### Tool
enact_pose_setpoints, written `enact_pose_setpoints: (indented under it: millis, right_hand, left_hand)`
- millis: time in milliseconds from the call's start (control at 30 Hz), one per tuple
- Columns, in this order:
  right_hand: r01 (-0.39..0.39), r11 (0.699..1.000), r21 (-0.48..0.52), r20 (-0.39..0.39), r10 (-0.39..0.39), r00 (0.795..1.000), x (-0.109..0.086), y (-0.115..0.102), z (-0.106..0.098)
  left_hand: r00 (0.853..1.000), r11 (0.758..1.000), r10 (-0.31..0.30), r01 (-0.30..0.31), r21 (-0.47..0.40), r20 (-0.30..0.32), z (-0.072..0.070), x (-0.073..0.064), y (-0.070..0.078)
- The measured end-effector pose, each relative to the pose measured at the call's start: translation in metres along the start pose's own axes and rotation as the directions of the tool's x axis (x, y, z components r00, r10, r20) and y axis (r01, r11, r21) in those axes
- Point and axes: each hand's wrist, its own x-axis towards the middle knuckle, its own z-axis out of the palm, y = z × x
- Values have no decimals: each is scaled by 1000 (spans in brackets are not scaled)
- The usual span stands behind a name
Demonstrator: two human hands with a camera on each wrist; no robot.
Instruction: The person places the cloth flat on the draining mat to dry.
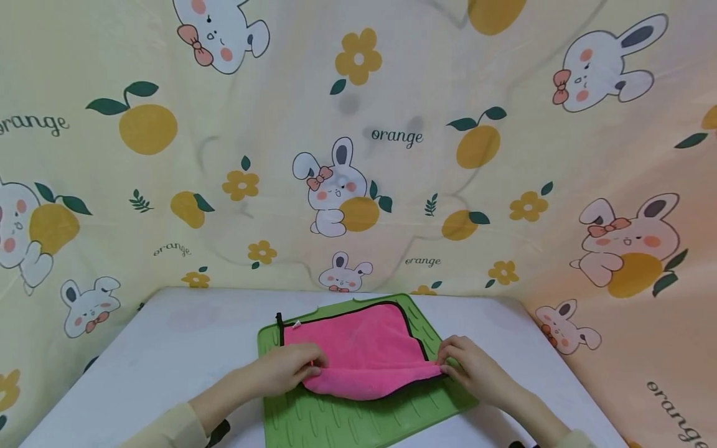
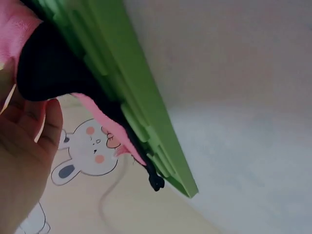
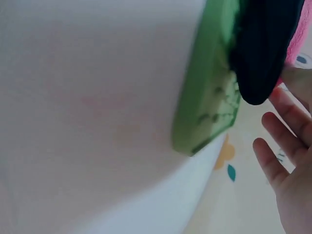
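A pink cloth [image 1: 358, 339] with black edging lies on a ridged green board [image 1: 330, 420], a small loop at its far left corner. Its near part is folded up and over, making a thick roll across the front. At the left end of that fold, my left hand [image 1: 282, 370] pinches the cloth between thumb and fingers. My right hand [image 1: 476, 370] pinches the right end of the fold by its edge. In the left wrist view the cloth's dark border [image 2: 53, 68] hangs beside the left hand's fingers. In the right wrist view the right hand's other fingers are spread apart below the cloth.
The board sits at a slant on a white table [image 1: 196, 336]. Behind and to both sides hangs a curtain [image 1: 269, 124] printed with rabbits and oranges. Dark bands show near both wrists at the bottom of the head view.
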Motion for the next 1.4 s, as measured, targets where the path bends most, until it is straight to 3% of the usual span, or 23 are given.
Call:
enact_pose_setpoints:
  millis: [267, 400, 467, 567, 667, 800, 900, 1033, 1200, 1400]
  right_hand:
    - [-43, 999, 4, 139, 42, 989, -2, 6, 14]
    - [-94, 995, 19, 142, 90, 986, -4, 4, 15]
    - [-112, 993, 29, 126, 108, 986, -5, 2, 14]
    - [-115, 991, 68, 78, 109, 991, -7, -2, 12]
    - [-103, 988, 117, 34, 99, 994, -10, -6, 10]
    - [-73, 982, 175, 25, 70, 997, -15, -8, 7]
    - [-76, 975, 211, 54, 66, 996, -19, -7, 5]
    - [-127, 963, 237, 124, 99, 987, -22, -5, 3]
    - [-155, 958, 239, 187, 111, 976, -25, -4, 2]
    - [-241, 945, 220, 249, 184, 951, -24, -2, 2]
  left_hand:
    - [1000, 989, -6, 4, 148, 8, 13, 6, -4]
    - [1000, 981, 12, -7, 195, -26, 16, 5, -3]
    - [996, 974, 55, -39, 224, -68, 17, 4, -2]
    - [976, 956, 169, -130, 262, -133, 18, 1, 2]
    - [944, 937, 285, -237, 257, -166, 18, -3, 8]
    - [916, 916, 373, -339, 213, -145, 20, -9, 15]
    - [905, 893, 413, -382, 237, -101, 22, -11, 19]
    - [914, 883, 404, -375, 283, -48, 24, -13, 18]
    - [936, 899, 351, -332, 287, -17, 25, -10, 12]
    - [950, 903, 312, -298, 308, 5, 22, -4, 5]
